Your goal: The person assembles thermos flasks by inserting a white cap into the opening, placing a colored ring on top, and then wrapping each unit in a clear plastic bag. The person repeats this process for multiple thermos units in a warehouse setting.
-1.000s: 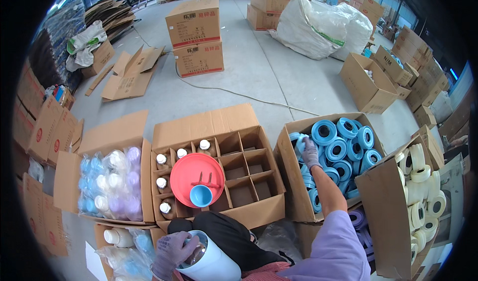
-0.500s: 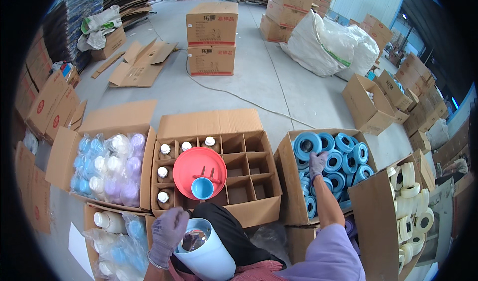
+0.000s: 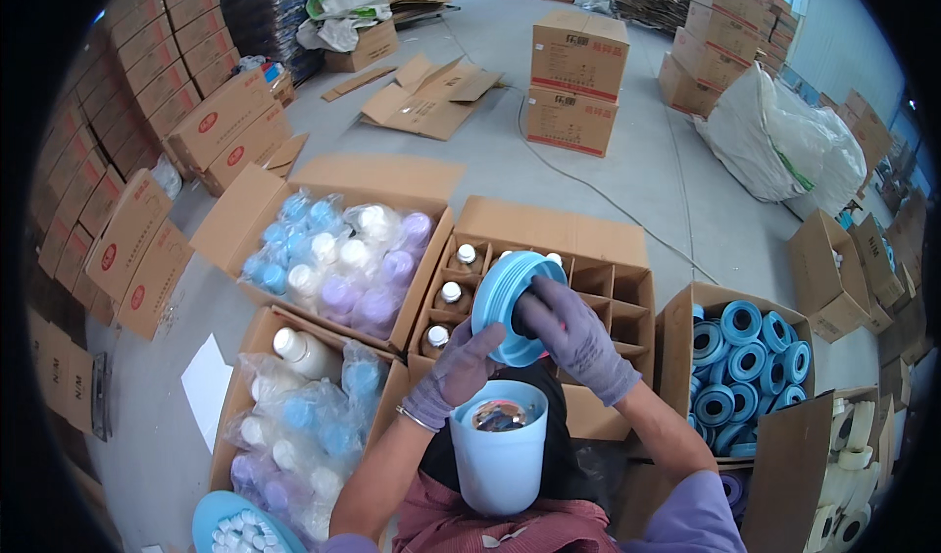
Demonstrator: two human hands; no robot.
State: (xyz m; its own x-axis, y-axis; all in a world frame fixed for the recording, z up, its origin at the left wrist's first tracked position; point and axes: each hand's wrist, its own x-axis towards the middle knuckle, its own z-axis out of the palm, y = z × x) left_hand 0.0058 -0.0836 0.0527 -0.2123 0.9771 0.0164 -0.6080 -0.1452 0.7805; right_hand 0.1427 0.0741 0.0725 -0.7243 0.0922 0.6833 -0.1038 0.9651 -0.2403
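Note:
A light blue threaded ring (image 3: 498, 303) is tilted in front of me, gripped by both hands. My left hand (image 3: 459, 369) pinches its lower left rim. The fingers of my right hand (image 3: 576, 335) reach into its middle opening and are partly hidden there. Below the ring, a light blue cylindrical container (image 3: 498, 460) stands upright in my lap, a shiny mirror-like surface showing within. Behind my hands is a carton with cardboard dividers (image 3: 549, 222); white-capped bottles (image 3: 451, 293) occupy some of its cells. More blue rings (image 3: 745, 362) fill a carton on the right.
Left of me stand two cartons of bagged blue, white and purple parts (image 3: 353, 254). A blue bowl of small white pieces (image 3: 240, 528) is at the lower left. Pale rings (image 3: 853, 465) lie in a carton at lower right. Two stacked cartons (image 3: 573, 82) stand farther off.
My right hand has brought a blue ring from the right carton to the middle. My left hand has left the container and taken hold of it. The view has turned left; the red plate is out of sight.

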